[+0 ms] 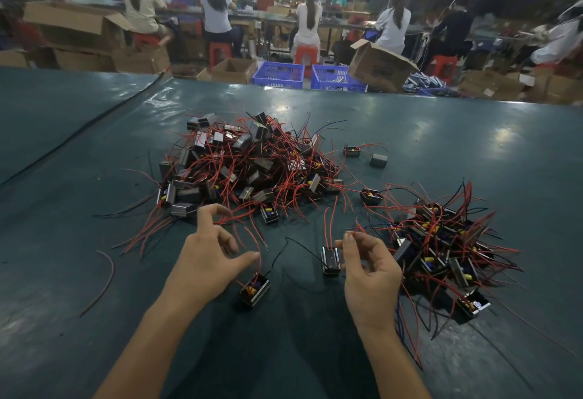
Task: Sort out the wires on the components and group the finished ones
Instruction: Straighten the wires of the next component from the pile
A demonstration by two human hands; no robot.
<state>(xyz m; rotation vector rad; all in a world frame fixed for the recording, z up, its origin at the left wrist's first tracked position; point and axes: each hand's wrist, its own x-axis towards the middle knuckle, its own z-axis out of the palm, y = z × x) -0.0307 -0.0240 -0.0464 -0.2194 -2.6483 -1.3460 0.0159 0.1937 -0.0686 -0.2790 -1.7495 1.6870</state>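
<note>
Dark teal table cover (pixel 94 146) carries everything. Big heap of small black box components with red wires (pixel 249 162) sits centre, strays sprawling toward both hands. Smaller tangled pile of the same components (pixel 441 247) lies right, just beside the right hand (pixel 369 272). That hand pinches a thin red wire end (pixel 357 229) between thumb and forefinger. Upright black component (pixel 330 260) stands by its thumb. Left hand (pixel 208 259) is half-curled over stray wires, thumb against the lead of a black component with yellow part (pixel 255 290); actual pinch cannot be told. Loose red wire (pixel 105 275) lies left.
</note>
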